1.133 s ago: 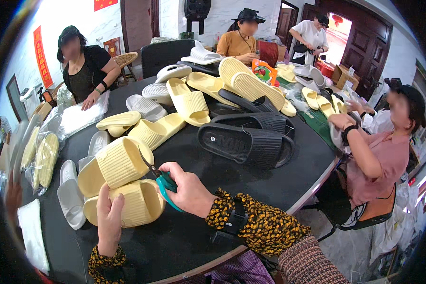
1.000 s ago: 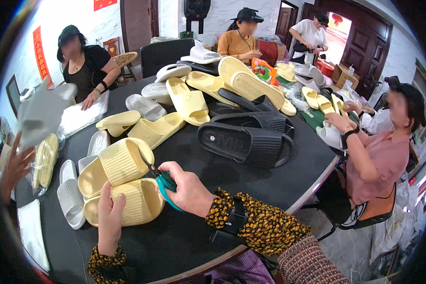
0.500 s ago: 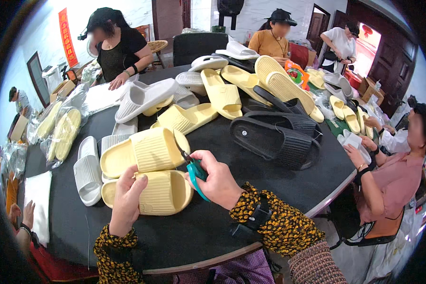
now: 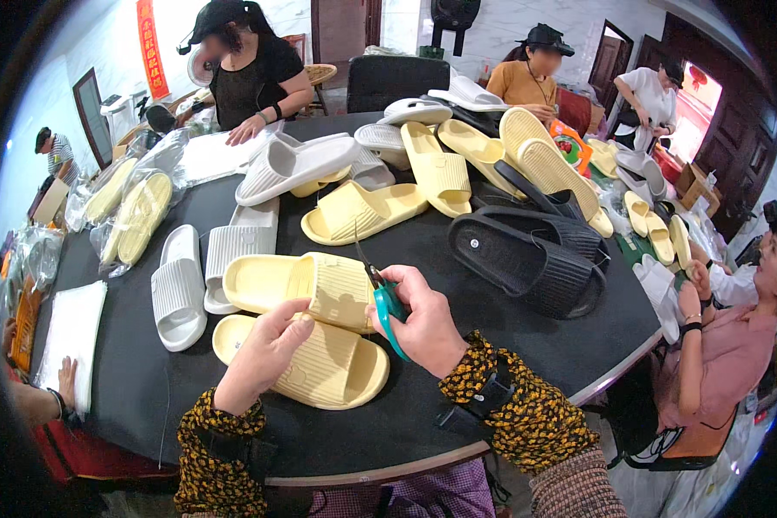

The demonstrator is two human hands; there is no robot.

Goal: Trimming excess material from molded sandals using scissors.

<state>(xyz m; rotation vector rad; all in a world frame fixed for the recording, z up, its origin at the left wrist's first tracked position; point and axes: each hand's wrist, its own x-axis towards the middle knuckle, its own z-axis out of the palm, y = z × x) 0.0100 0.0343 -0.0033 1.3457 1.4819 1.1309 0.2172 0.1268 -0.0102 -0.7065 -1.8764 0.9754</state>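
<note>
Two yellow slide slippers lie side by side on the dark table in front of me: an upper one (image 4: 341, 289) and a lower one (image 4: 319, 367). My right hand (image 4: 423, 319) grips teal-handled scissors (image 4: 390, 309), their dark blades pointing up beside the upper slipper's strap. A thin strand shows near the blade tips. My left hand (image 4: 272, 350) lies over the two slippers, its thumb and forefinger pinched together at the upper strap's edge. What they pinch, if anything, is too small to make out.
Grey slippers (image 4: 180, 289) lie to the left of the yellow pair. Behind is a heap of yellow and grey slippers (image 4: 363, 211), with black slippers (image 4: 527, 259) to the right. Bagged slippers (image 4: 142, 220) and white sheets (image 4: 71, 337) sit at left. Co-workers surround the table.
My view has turned slightly, shifting the scene. The upper yellow slipper has moved a little against the lower one. My left fingers have come together near its strap; the scissors stay in my right hand.
</note>
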